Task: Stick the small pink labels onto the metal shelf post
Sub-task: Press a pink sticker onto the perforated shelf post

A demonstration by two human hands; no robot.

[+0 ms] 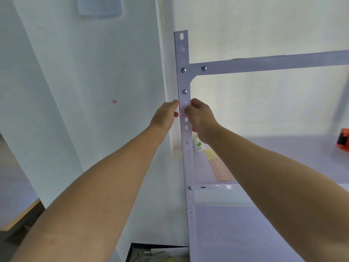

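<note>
While both hands are up at the metal shelf post (186,133), just below the lowest bolt (184,91) of the corner bracket, this looks like the press-down part of sticking a label. The left hand (166,116) sits on the post's left edge with its fingers curled against the side, more bracing than gripping. The right hand (200,118) is on the post's right edge, fingertips (187,110) bunched up and touching the front face. Honestly can't tell if there's a label under those fingertips; nothing pink shows on the post there, and the spot is mostly covered and washed out.

To do this bit well, the person would probably want to keep the left hand steadying the post, land the label on a flat stretch between the slots rather than over a hole, then rub from one end to the other so it doesn't lift at a corner.

The rest of the supply, a sheet of pink labels (221,170), lies flat on the shelf board (283,148) right of the post and well below the hands, partly hidden by the right forearm. A paper cup (198,145) stands just beside the post, above the sheet. So the stock is well apart from either grip right now.
</note>
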